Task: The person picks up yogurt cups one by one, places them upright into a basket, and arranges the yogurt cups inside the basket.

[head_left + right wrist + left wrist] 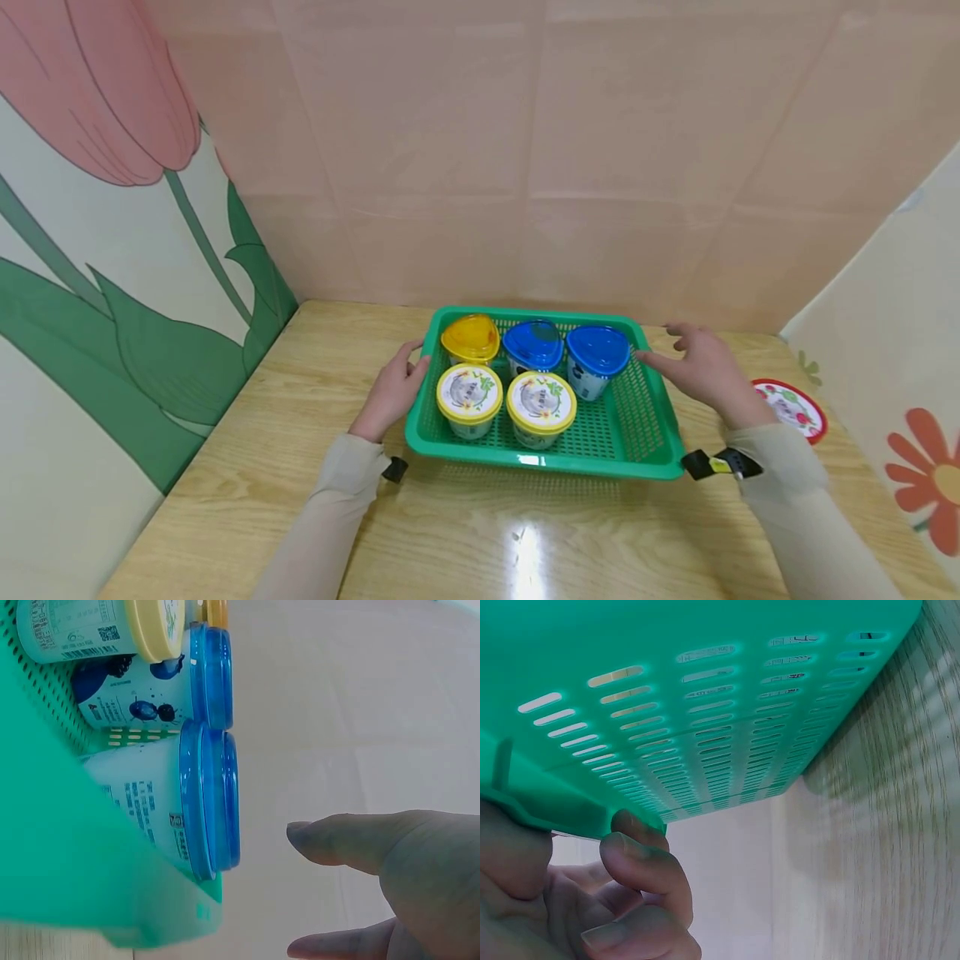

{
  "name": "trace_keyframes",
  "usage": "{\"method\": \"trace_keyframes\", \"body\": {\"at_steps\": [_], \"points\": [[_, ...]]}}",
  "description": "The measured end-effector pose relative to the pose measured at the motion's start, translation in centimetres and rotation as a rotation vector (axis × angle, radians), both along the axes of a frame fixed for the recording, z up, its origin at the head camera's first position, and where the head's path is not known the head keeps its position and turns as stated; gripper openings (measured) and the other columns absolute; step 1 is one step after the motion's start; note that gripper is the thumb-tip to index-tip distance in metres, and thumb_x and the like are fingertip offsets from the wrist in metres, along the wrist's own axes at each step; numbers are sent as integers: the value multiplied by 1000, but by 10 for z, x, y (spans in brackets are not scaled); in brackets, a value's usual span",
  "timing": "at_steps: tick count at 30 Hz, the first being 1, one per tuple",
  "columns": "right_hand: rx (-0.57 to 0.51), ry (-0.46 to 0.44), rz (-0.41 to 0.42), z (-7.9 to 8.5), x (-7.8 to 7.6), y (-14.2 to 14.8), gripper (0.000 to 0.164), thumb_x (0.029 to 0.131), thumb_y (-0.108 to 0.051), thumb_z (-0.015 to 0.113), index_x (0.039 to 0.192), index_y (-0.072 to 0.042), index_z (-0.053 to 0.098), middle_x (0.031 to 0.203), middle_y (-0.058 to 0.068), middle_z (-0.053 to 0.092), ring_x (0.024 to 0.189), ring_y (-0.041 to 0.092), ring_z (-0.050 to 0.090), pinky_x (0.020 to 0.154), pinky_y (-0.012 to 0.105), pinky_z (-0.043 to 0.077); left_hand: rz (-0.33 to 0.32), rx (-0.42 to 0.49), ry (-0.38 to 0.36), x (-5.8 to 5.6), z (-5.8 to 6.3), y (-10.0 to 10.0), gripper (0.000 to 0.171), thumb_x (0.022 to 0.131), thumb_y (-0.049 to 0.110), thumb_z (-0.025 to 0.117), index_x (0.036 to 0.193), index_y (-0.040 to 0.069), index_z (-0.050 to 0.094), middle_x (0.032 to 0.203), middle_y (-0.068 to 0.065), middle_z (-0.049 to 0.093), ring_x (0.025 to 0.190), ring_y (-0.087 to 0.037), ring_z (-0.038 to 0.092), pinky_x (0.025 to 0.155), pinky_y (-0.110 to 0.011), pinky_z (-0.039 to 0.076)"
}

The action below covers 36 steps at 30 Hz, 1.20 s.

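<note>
A green plastic basket (600, 468) stands on the wooden table. My left hand (396, 387) grips its left rim; in the left wrist view the thumb lies along the rim and the curled fingers (649, 862) are below it. To the right of the basket, my right hand (701, 367) is held with thumb and fingers spread, apart from the rim and holding nothing. Inside, a cup with an orange-yellow lid (471, 337) and two blue-lidded cups (533, 344) (214, 802) form the back row. Two round cups with yellow-rimmed lids (469, 393) (541, 402) are in front.
A round, red-rimmed lid-like disc (791, 408) lies on the table (450, 533) at the right, partly behind my right wrist. A pinkish covering (525, 167) rises behind the basket. Flower-patterned walls (187, 333) flank the table.
</note>
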State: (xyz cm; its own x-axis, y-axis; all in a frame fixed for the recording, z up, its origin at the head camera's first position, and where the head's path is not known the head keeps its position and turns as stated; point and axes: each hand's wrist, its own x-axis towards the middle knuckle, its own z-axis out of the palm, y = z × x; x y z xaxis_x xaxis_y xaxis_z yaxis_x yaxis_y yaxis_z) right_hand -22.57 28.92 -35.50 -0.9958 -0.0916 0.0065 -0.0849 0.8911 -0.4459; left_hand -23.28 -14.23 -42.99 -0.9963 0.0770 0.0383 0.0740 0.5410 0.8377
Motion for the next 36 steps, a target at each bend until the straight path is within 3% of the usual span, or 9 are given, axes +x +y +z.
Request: {"method": "trace_keyframes", "body": {"at_steps": [17, 36], "points": [[46, -21, -102, -10, 12, 24, 94, 95, -63, 54, 139, 18, 39, 127, 44, 49, 111, 57, 51, 81, 64, 51, 2, -8, 2, 0, 0, 1, 48, 108, 34, 44, 150, 12, 41, 85, -9, 62, 69, -18, 58, 61, -30, 50], [99, 12, -119, -15, 24, 54, 91, 95, -57, 59, 134, 23, 41, 120, 47, 51, 102, 57, 54, 77, 63, 50, 3, -6, 2, -1, -3, -1, 49, 108, 37, 43, 150, 12, 40, 89, -10, 64, 72, -18, 61, 63, -31, 52]]}}
